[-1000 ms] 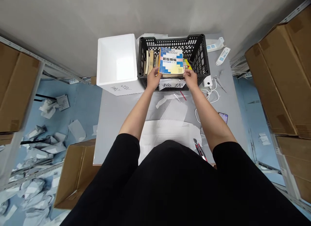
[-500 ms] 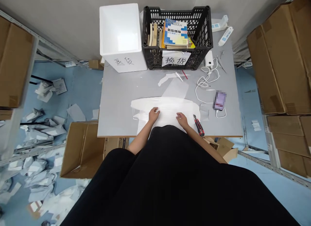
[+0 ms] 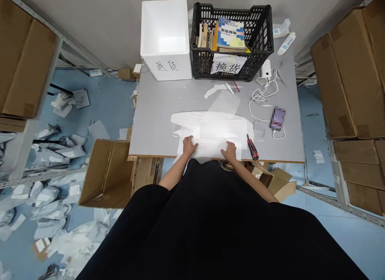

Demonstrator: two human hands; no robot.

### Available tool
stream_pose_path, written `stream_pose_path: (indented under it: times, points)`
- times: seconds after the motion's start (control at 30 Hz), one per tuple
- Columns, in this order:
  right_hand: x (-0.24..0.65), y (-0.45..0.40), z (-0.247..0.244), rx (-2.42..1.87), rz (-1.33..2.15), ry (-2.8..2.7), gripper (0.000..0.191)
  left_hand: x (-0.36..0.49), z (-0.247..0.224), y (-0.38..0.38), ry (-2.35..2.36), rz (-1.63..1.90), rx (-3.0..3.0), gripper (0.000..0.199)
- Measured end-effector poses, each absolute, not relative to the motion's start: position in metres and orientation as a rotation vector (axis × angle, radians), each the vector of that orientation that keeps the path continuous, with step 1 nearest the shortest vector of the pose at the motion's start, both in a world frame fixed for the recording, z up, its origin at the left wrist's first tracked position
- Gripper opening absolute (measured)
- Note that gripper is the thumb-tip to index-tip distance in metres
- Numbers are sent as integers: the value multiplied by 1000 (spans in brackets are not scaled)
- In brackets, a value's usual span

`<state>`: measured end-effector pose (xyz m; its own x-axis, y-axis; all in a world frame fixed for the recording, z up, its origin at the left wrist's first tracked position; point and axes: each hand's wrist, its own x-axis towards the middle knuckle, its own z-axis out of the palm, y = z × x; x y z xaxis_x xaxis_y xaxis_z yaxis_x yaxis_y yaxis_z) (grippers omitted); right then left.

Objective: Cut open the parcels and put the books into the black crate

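White sheet material [image 3: 215,129] lies spread on the grey table, reaching its front edge. On its left part rests my left hand [image 3: 189,146], fingers apart. My right hand [image 3: 229,150] touches the right part, its fingers also spread. A red and black utility knife [image 3: 252,147] lies just right of the sheet. Behind the sheet are a strip of white scrap [image 3: 215,90], a small silver tube [image 3: 229,88] and a red stick [image 3: 236,86].
On the table [image 3: 153,123] stand a white foam box [image 3: 174,67] and a black crate [image 3: 231,77] with books [image 3: 231,34]. A phone [image 3: 278,118] with a white cable lies right. An open carton [image 3: 117,175] sits left below; shelves with cartons flank both sides.
The view has shifted, so the table appears farther right and higher. My hands are slightly farther apart, and the front part of the white sheet now lies flatter and wider between them.
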<state>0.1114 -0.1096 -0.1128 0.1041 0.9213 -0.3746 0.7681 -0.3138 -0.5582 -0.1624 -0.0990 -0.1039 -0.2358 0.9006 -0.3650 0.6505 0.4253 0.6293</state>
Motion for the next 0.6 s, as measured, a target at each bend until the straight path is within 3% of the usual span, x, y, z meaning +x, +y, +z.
stream_pose_path:
  times: [0.6]
  points:
    - [100,-101,-105,-1834,1085,-1629,47,-197,-102,-164,2158,897,951,39]
